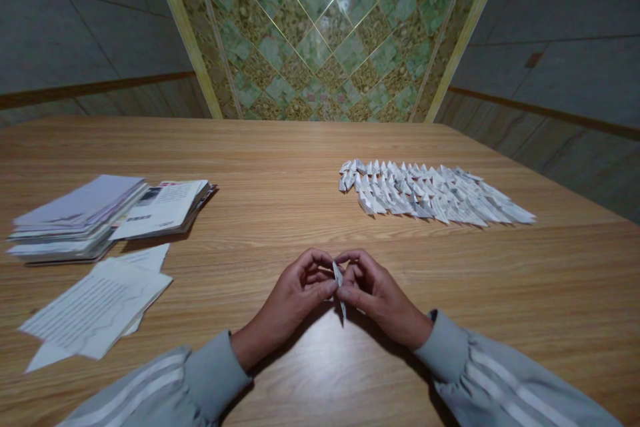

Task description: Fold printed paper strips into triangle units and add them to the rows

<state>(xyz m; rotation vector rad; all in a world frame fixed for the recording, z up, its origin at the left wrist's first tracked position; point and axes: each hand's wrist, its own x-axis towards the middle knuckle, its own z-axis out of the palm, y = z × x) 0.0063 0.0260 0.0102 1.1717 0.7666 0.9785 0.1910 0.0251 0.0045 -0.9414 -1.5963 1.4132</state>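
Note:
Between my two hands, just above the table, is a small folded piece of printed paper (339,275), seen nearly edge-on with a point hanging down. My left hand (307,287) pinches it from the left, thumb and fingertips closed on it. From the right, my right hand (370,290) grips the same piece with thumb and curled fingers. The fingers cover part of the folds, so its full shape is hidden. Farther off to the right stand several rows of small folded paper boats (425,193), set close together.
On the left of the wooden table (260,173) is a thick stack of papers (80,207), with a smaller pile of printed pages (165,207) against it. Loose printed sheets (100,307) lie nearer to me. A tiled wall (320,33) rises beyond the far edge.

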